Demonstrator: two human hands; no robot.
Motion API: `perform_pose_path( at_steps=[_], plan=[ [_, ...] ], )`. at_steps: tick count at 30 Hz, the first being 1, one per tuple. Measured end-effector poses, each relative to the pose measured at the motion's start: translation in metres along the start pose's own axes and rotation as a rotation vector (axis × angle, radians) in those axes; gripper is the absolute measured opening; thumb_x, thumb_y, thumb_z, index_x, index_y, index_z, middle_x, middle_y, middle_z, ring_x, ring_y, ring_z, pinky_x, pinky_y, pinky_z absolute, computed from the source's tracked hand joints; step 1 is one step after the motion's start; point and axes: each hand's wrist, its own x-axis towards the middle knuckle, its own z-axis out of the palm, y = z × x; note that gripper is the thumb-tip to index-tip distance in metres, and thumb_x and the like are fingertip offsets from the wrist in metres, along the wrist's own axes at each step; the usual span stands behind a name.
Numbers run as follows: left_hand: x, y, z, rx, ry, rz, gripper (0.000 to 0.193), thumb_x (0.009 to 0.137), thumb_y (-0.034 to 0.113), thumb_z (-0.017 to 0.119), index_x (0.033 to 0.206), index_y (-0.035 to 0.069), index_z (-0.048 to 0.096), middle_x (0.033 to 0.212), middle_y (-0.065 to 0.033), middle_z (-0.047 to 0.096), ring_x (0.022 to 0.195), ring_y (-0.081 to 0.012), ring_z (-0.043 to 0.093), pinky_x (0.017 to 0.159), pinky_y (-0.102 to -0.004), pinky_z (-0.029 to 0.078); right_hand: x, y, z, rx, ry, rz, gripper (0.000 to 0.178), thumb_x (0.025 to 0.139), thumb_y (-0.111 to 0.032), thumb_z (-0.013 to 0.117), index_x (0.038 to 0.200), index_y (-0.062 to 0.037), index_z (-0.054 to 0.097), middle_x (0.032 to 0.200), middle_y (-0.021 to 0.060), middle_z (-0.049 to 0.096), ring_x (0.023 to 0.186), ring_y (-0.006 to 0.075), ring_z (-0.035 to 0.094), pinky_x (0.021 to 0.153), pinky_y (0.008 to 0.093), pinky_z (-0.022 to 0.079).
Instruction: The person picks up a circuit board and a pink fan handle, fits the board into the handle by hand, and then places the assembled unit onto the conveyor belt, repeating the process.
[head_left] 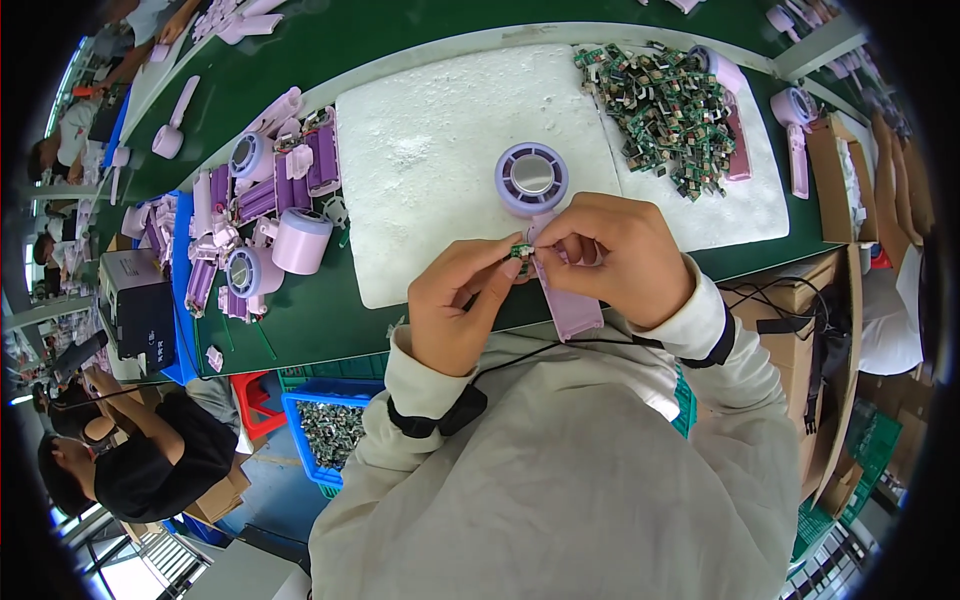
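Note:
Between the thumb and forefinger of my left hand is a small green circuit board. My right hand is closed in a pinch right beside the board; whatever its fingertips hold is too small to make out, perhaps a thin wire. Under both hands lies a pink handheld fan housing, its handle toward me. The round fan head, with a lilac rim and silvery centre, points away from me on a white foam sheet. My fingers hide part of the handle's upper end.
A heap of green circuit boards covers the foam's far right. Pink and purple fan parts crowd the left, by a blue divider. Below the table edge stand a blue crate of boards and a red stool. A person sits lower left.

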Motion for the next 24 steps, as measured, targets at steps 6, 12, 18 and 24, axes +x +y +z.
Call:
perform_pose_path(
  at_steps=[6,12,18,24],
  plan=[
    [-0.003,0.003,0.005,0.244,0.044,0.048,0.029,0.095,-0.008,0.064,0.122,-0.001,0.071,0.106,-0.0130,0.068,0.093,-0.0170,0.068,0.082,-0.0251,0.054,-0.001,0.004,-0.002,-0.102,0.028,-0.134,0.017,0.075,-0.003,0.078,0.090,-0.0042,0.068,0.073,0.0054,0.057,0.061,0.0197,0.057,0.054,0.0305,0.046],
    [-0.003,0.003,0.003,0.303,0.013,0.076,0.030,0.094,-0.008,0.066,0.122,0.000,0.071,0.103,-0.0119,0.068,0.090,-0.0158,0.068,0.080,-0.0246,0.054,0.003,0.003,-0.010,-0.375,-0.013,-0.380,0.021,0.073,-0.006,0.079,0.091,-0.0064,0.068,0.077,0.0062,0.059,0.065,0.0247,0.058,0.058,0.0348,0.049],
    [-0.004,0.003,0.004,0.231,0.035,0.050,0.031,0.092,-0.007,0.068,0.122,0.000,0.071,0.104,-0.0125,0.068,0.090,-0.0167,0.068,0.079,-0.0249,0.054,-0.001,0.009,0.007,-0.288,0.128,-0.364,0.021,0.071,-0.005,0.079,0.089,-0.0059,0.068,0.080,0.0063,0.062,0.071,0.0255,0.059,0.061,0.0348,0.050],
    [-0.006,0.008,0.014,0.438,0.098,0.120,0.034,0.091,-0.009,0.067,0.123,0.001,0.071,0.105,-0.0135,0.066,0.091,-0.0202,0.069,0.079,-0.0266,0.055,-0.005,0.005,0.017,-0.194,0.259,-0.234,0.018,0.068,0.000,0.078,0.083,-0.0043,0.069,0.080,0.0056,0.063,0.073,0.0250,0.058,0.062,0.0331,0.050]
  ],
)
